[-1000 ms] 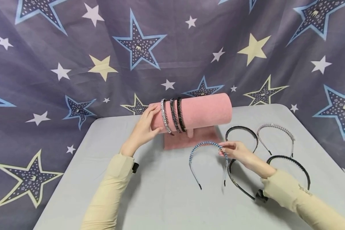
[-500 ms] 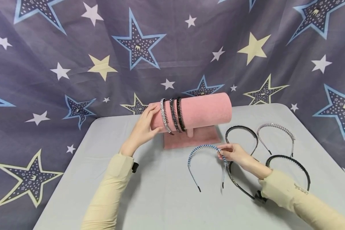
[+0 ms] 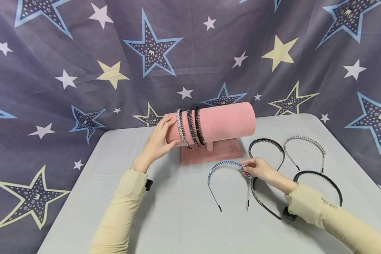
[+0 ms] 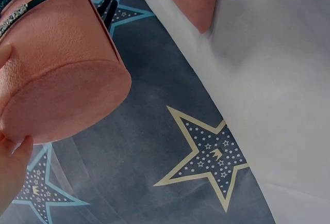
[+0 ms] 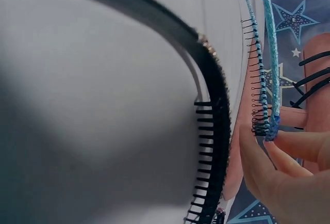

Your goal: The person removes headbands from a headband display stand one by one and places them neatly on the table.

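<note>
My left hand (image 3: 157, 143) grips the left end of a pink padded roll on a headband display stand (image 3: 226, 121); thumb and fingers also show on the roll (image 4: 62, 100) in the left wrist view. Around the roll sit a silver glittery headband (image 3: 181, 129) and two black headbands (image 3: 191, 127), all toothed, near that hand. My right hand (image 3: 262, 171) pinches a light-blue wrapped headband (image 3: 227, 162) at the right side of its arch, tips pointing down toward me. In the right wrist view, thumb and fingertips meet on this blue headband (image 5: 274, 59).
Right of the stand, a black headband (image 3: 267, 140), a pale pink one (image 3: 304, 138) and another black one (image 3: 323, 175) lie on the grey-white tablecloth (image 3: 190, 218). A dark glittery headband (image 3: 266, 208) lies partly under my right wrist. A star-printed curtain (image 3: 190, 63) hangs behind.
My right hand has shifted slightly left and toward me, lowering the blue headband a little. The left hand keeps its grip on the roll.
</note>
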{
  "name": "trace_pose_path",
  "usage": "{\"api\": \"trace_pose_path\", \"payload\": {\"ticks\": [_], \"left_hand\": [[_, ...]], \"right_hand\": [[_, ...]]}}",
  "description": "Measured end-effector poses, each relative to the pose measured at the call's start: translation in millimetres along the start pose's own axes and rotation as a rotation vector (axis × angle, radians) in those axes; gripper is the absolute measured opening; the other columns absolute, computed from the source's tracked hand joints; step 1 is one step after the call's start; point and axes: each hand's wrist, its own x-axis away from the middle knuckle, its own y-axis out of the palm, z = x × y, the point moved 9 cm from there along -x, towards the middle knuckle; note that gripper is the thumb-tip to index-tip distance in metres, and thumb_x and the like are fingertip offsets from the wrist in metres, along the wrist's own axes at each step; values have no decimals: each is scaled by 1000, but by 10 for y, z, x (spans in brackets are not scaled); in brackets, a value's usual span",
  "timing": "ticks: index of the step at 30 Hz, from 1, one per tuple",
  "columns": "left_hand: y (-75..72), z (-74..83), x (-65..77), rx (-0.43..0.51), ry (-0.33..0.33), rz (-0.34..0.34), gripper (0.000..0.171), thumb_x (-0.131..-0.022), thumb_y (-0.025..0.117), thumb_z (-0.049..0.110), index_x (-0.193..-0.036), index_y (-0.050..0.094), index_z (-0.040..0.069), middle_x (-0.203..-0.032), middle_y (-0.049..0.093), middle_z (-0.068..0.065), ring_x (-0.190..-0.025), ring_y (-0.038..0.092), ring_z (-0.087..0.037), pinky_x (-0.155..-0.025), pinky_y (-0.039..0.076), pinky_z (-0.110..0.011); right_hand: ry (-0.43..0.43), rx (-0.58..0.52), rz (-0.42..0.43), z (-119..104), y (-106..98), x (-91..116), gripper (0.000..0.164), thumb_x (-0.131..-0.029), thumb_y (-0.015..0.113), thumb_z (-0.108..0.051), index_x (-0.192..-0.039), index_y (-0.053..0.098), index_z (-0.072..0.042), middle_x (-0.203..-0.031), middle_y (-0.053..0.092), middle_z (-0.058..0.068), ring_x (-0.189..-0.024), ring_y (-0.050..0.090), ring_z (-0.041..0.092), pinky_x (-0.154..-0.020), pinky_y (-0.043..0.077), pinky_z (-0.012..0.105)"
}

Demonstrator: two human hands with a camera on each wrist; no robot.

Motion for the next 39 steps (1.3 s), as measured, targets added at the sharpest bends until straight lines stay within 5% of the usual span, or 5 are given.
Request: {"api": "trace_pose_path", "payload": {"ticks": [9, 18, 21, 25, 39], "left_hand": [[-5, 4, -2, 0, -11, -1, 66, -70, 70, 9, -127, 40, -2, -135, 34, -20, -128, 25, -30, -109, 17, -35], [-4, 4, -6, -13, -4, 5, 67, -70, 71, 9, -127, 40, -4, -135, 34, -19, -128, 25, -30, -110, 17, -35], [-2, 1, -2, -16, -2, 4, 66, -70, 71, 10, -128, 40, -3, -135, 34, -19, -128, 25, -30, -110, 16, -34], [2, -2, 2, -13, 3, 0, 66, -71, 70, 10, -128, 40, -3, -135, 34, -19, -128, 25, -30, -110, 17, -35], [-4, 7, -4, -8, 4, 2, 66, -70, 69, 9, -128, 40, -3, -135, 34, -19, -128, 25, -31, -109, 17, -36]], "right_hand": [[-2, -31, -40, 22, 21, -16, 33, -85, 44, 8, -114, 41, 23, -91, 61, 30, -75, 63, 17, -71, 54, 27], [-24, 83, -44, 26, 16, -28, 33, -82, 46, 7, -112, 46, 21, -90, 61, 28, -70, 60, 11, -60, 51, 18], [-38, 102, -54, 22, 35, -26, 34, -80, 46, 8, -112, 47, 20, -95, 59, 30, -78, 62, 23, -67, 54, 23], [-95, 157, -54, -29, 38, -16, 33, -79, 49, 8, -111, 48, 19, -99, 57, 32, -91, 58, 38, -76, 53, 29], [-350, 253, 5, -536, -51, 82, 33, -80, 54, 4, -111, 52, 14, -108, 55, 30, -96, 55, 41, -81, 50, 34]]}}
